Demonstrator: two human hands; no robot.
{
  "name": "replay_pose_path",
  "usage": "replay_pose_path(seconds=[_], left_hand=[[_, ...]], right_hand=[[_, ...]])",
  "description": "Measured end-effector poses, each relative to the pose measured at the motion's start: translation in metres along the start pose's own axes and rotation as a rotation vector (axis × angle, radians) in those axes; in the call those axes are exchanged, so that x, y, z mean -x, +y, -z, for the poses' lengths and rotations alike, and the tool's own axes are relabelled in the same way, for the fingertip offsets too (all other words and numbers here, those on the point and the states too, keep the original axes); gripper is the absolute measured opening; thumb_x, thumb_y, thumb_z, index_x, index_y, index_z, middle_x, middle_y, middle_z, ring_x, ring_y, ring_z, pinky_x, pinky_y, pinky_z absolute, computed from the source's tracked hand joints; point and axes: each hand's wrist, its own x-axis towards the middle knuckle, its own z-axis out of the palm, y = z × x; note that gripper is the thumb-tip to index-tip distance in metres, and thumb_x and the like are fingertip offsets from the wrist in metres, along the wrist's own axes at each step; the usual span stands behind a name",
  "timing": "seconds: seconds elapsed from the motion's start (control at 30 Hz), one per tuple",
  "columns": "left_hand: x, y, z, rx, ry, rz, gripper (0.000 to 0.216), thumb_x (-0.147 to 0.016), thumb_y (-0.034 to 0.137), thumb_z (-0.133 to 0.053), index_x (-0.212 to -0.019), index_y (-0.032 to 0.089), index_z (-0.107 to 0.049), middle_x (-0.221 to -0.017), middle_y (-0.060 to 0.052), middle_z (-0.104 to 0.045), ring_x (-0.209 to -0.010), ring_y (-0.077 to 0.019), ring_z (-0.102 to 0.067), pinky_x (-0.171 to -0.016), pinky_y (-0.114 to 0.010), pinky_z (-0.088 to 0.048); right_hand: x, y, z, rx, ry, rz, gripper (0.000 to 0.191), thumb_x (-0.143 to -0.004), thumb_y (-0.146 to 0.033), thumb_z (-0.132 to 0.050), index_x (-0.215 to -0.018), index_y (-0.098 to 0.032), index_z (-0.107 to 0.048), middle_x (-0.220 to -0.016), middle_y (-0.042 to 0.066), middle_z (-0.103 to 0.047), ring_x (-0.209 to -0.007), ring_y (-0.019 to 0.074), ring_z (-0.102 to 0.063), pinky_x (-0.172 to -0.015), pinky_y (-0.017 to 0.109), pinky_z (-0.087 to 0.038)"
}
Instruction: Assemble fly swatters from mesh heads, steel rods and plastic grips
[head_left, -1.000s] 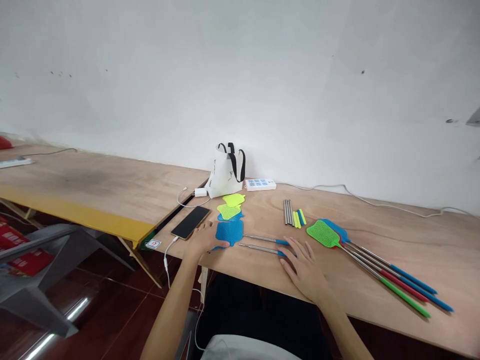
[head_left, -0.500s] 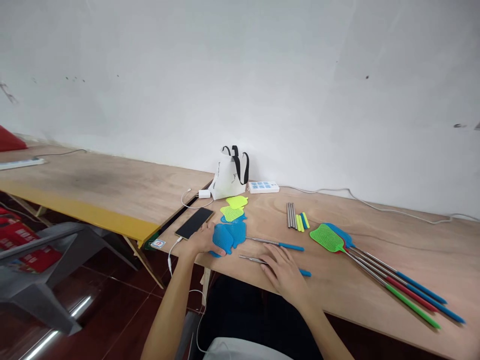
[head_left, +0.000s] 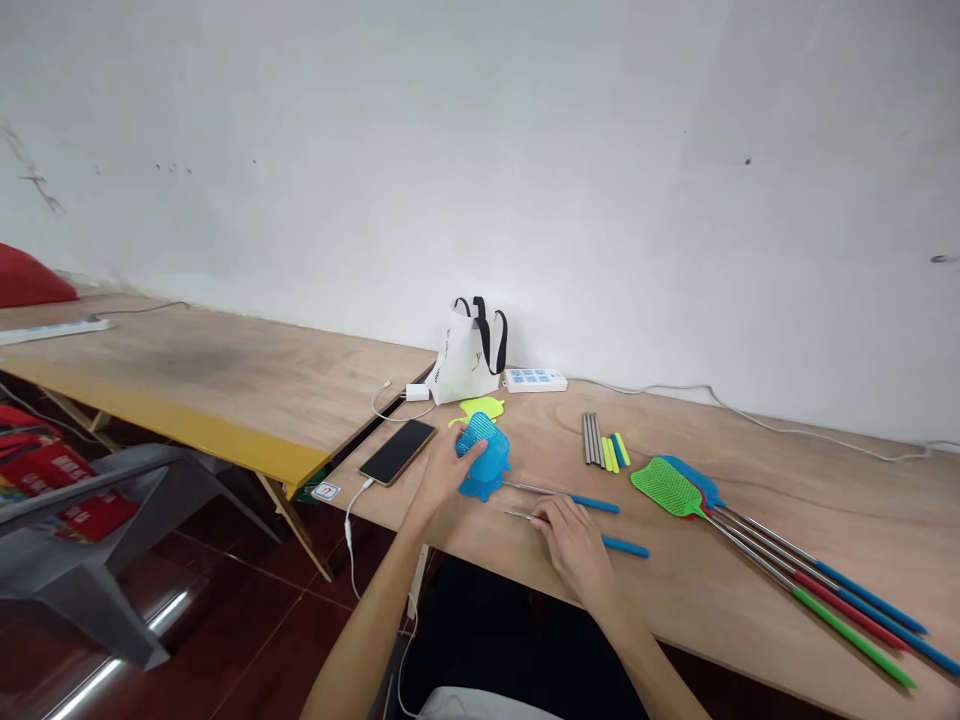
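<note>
My left hand [head_left: 442, 472] pinches a blue mesh fly swatter head [head_left: 484, 432] between thumb and fingers, tilted up above the pile. Under it lies another blue swatter head [head_left: 481, 487], partly covered. My right hand [head_left: 571, 540] is closed over a thin metal fly swatter handle with a blue grip [head_left: 627, 547], whose bare tip points left toward the heads. Just beyond that hand a second blue-gripped handle [head_left: 594, 503] lies on the table. Yellow swatter heads [head_left: 484, 407] rest behind the blue ones, partly hidden by the lifted head.
Assembled fly swatters [head_left: 667, 487] lie together at the right. Metal tubes [head_left: 592, 440] and short yellow and blue grips [head_left: 616, 452] sit mid-table. A phone [head_left: 397, 452] on a cable, a white bag [head_left: 465, 355] and a power strip [head_left: 535, 380] are also on the table.
My left hand has lifted a blue swatter head from the pile and tilted it up. My right hand has closed on the nearer handle, which has shifted slightly right. The view has shifted a little.
</note>
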Motion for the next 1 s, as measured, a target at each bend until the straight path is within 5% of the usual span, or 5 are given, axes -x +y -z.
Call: replay_pose_path(seconds=[0.13,0.4,0.57,1.0], left_hand=[[0.009,0.001,-0.037,0.403,-0.017,0.182,0.048,-0.076,0.061,-0.074,-0.096,0.023,-0.051,-0.066,0.006,-0.057,-0.044,-0.011,-0.055,-0.038,-0.019,-0.038],[0.026,-0.001,-0.076,0.624,-0.037,0.233,0.051,-0.076,0.061,-0.076,-0.091,0.023,-0.045,-0.065,0.008,-0.054,-0.038,-0.0078,-0.052,-0.032,-0.017,-0.036],[0.032,0.001,-0.085,0.616,-0.053,0.199,0.047,-0.078,0.058,-0.076,-0.093,0.021,-0.05,-0.066,0.008,-0.054,-0.038,-0.0065,-0.048,-0.031,-0.017,-0.037],[0.037,0.007,-0.086,0.606,-0.153,0.157,0.044,-0.082,0.055,-0.074,-0.096,0.021,-0.052,-0.072,0.006,-0.053,-0.044,-0.0062,-0.049,-0.034,-0.017,-0.039]], right_hand=[[0.01,0.018,0.014,-0.026,0.061,-0.127,0.029,-0.106,-0.033,-0.036,-0.097,-0.026,-0.062,-0.093,0.006,-0.072,-0.087,0.0232,-0.068,-0.076,0.036,-0.052],[0.024,0.043,0.032,0.088,0.143,-0.215,0.04,-0.106,-0.046,-0.036,-0.11,-0.028,-0.071,-0.095,0.007,-0.073,-0.087,0.0242,-0.07,-0.07,0.034,-0.053],[0.02,0.042,0.035,0.024,0.209,-0.187,0.041,-0.107,-0.04,-0.033,-0.108,-0.025,-0.071,-0.098,0.008,-0.074,-0.092,0.0239,-0.07,-0.08,0.036,-0.053],[0.019,0.036,0.034,0.076,0.252,-0.181,0.038,-0.106,-0.037,-0.037,-0.103,-0.023,-0.073,-0.092,0.007,-0.073,-0.083,0.0193,-0.069,-0.069,0.028,-0.047]])
